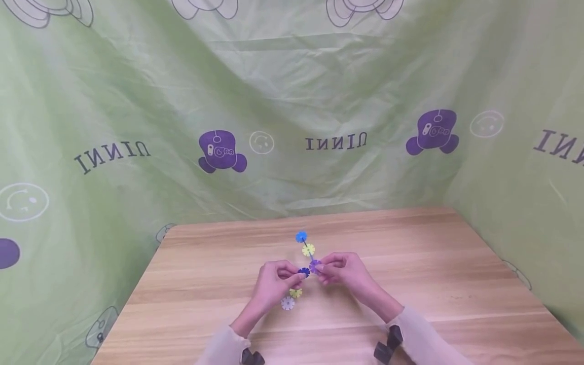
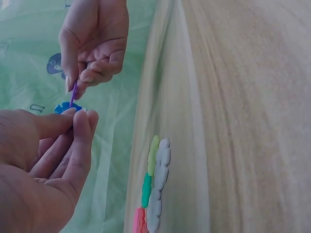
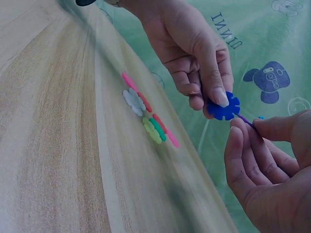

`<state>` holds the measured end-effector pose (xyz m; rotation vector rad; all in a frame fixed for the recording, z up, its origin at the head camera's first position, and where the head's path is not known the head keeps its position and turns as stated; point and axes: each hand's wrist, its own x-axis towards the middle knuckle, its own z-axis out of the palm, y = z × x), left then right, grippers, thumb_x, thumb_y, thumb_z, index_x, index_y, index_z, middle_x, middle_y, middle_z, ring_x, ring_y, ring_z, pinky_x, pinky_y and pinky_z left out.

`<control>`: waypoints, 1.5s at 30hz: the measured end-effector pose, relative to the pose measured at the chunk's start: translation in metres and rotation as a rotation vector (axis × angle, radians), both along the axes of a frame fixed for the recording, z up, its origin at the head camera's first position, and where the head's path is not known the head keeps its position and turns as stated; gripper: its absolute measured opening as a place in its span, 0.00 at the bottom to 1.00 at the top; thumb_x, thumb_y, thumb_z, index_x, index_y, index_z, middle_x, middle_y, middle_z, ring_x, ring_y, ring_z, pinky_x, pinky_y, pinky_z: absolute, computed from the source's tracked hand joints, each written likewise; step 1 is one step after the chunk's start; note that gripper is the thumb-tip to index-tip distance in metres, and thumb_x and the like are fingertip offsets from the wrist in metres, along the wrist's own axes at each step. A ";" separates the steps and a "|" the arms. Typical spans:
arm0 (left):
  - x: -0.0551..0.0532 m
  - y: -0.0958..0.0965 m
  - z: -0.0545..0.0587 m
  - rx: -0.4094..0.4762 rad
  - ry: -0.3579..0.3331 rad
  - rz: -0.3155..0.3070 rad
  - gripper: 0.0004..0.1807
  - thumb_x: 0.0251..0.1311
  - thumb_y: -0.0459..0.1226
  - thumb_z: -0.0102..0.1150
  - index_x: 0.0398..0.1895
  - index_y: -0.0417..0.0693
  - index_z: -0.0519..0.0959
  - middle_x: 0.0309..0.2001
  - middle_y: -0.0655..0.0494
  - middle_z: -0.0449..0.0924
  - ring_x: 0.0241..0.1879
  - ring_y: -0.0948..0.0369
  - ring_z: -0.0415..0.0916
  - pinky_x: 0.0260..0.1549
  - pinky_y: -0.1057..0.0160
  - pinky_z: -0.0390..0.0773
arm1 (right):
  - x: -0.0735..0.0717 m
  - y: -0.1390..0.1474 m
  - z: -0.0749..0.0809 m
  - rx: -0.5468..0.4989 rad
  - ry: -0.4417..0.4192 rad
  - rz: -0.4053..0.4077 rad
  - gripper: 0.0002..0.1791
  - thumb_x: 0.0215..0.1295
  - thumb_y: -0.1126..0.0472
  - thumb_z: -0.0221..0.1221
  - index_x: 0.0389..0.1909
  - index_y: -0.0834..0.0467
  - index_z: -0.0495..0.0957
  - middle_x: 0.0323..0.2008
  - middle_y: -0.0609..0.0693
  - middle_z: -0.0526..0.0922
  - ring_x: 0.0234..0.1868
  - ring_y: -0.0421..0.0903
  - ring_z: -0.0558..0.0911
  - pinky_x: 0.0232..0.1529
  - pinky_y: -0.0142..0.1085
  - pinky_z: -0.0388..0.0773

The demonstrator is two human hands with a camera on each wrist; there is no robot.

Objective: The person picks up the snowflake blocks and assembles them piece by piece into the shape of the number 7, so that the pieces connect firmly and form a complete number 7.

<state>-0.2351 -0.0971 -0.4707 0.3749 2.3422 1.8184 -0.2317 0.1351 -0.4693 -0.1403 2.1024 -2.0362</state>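
My left hand (image 1: 274, 284) pinches a dark blue notched plastic disc (image 3: 225, 108) between thumb and fingers. Facing it, my right hand (image 1: 349, 274) pinches a purple notched disc (image 1: 315, 265), which appears edge-on in both wrist views. The two discs meet at their rims; how deep the slots engage cannot be told. Beyond the hands in the head view, a yellow disc (image 1: 308, 249) and a light blue disc (image 1: 301, 236) stretch away in a line. Below my left fingers show another yellow disc (image 1: 295, 293) and a white disc (image 1: 288, 303).
On the wood-grain table (image 1: 205, 253), the right wrist view shows white (image 3: 133, 102), yellow-green (image 3: 151, 131), green, red and pink discs close together. Whether they are joined is unclear. A green printed cloth (image 1: 274, 101) hangs behind the table and along its sides.
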 end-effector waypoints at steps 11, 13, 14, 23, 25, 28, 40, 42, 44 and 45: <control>0.004 0.006 -0.002 -0.018 0.051 0.010 0.05 0.61 0.32 0.72 0.38 0.39 0.87 0.37 0.38 0.91 0.35 0.45 0.91 0.36 0.60 0.91 | 0.002 -0.002 0.000 0.005 -0.006 0.017 0.14 0.67 0.68 0.66 0.49 0.73 0.81 0.43 0.71 0.89 0.35 0.48 0.91 0.43 0.41 0.91; 0.005 0.007 -0.003 -0.030 0.075 0.013 0.04 0.61 0.31 0.72 0.37 0.40 0.87 0.36 0.40 0.91 0.35 0.46 0.91 0.36 0.60 0.91 | 0.002 -0.003 0.001 0.007 0.004 0.019 0.15 0.67 0.68 0.66 0.49 0.74 0.81 0.42 0.71 0.89 0.35 0.48 0.91 0.42 0.40 0.91; 0.005 0.008 -0.003 -0.034 0.085 0.016 0.04 0.61 0.31 0.72 0.37 0.40 0.87 0.36 0.41 0.91 0.35 0.46 0.91 0.36 0.59 0.91 | 0.002 -0.003 0.001 0.008 0.008 0.020 0.15 0.67 0.67 0.66 0.49 0.74 0.81 0.42 0.71 0.89 0.34 0.47 0.91 0.42 0.40 0.91; 0.008 0.014 -0.005 -0.059 0.148 0.051 0.02 0.62 0.32 0.72 0.36 0.42 0.88 0.34 0.43 0.92 0.33 0.50 0.91 0.35 0.69 0.89 | 0.002 -0.006 0.003 0.012 0.016 0.015 0.13 0.67 0.70 0.62 0.47 0.76 0.80 0.38 0.66 0.90 0.32 0.43 0.88 0.39 0.37 0.90; 0.008 0.014 -0.005 -0.057 0.159 0.058 0.02 0.62 0.32 0.72 0.36 0.43 0.88 0.33 0.44 0.92 0.33 0.52 0.91 0.36 0.68 0.89 | 0.002 -0.006 0.002 0.009 0.014 0.011 0.13 0.67 0.70 0.62 0.47 0.75 0.80 0.38 0.66 0.90 0.32 0.43 0.88 0.39 0.36 0.90; 0.008 0.015 -0.004 -0.054 0.174 0.069 0.02 0.62 0.33 0.72 0.36 0.43 0.88 0.32 0.47 0.92 0.33 0.52 0.91 0.37 0.67 0.89 | 0.002 -0.007 0.002 0.009 0.017 0.005 0.13 0.68 0.69 0.62 0.48 0.75 0.80 0.38 0.66 0.90 0.33 0.43 0.88 0.39 0.35 0.89; 0.004 0.007 -0.003 -0.013 0.095 0.059 0.09 0.61 0.35 0.74 0.42 0.42 0.88 0.41 0.44 0.92 0.41 0.51 0.91 0.44 0.64 0.90 | 0.001 -0.011 0.002 -0.045 -0.011 -0.022 0.16 0.71 0.69 0.60 0.54 0.75 0.78 0.39 0.62 0.91 0.36 0.45 0.89 0.43 0.36 0.90; 0.003 0.002 -0.002 -0.036 0.101 0.063 0.12 0.61 0.36 0.74 0.46 0.41 0.88 0.44 0.45 0.92 0.43 0.55 0.91 0.46 0.66 0.89 | 0.001 -0.011 0.001 -0.052 -0.010 -0.017 0.16 0.71 0.69 0.61 0.54 0.76 0.78 0.40 0.63 0.91 0.36 0.45 0.89 0.43 0.37 0.90; 0.003 -0.002 -0.001 -0.071 0.114 0.075 0.14 0.61 0.36 0.74 0.49 0.41 0.88 0.45 0.46 0.92 0.44 0.57 0.90 0.46 0.68 0.88 | 0.000 -0.011 0.000 -0.055 -0.007 -0.012 0.16 0.71 0.69 0.61 0.54 0.75 0.78 0.40 0.64 0.90 0.37 0.45 0.89 0.44 0.37 0.90; 0.002 -0.004 0.000 -0.084 0.121 0.082 0.15 0.61 0.36 0.74 0.50 0.41 0.88 0.45 0.47 0.92 0.44 0.57 0.90 0.46 0.68 0.88 | 0.000 -0.011 0.000 -0.056 -0.005 -0.011 0.16 0.71 0.68 0.62 0.53 0.75 0.78 0.40 0.64 0.91 0.36 0.45 0.90 0.44 0.38 0.90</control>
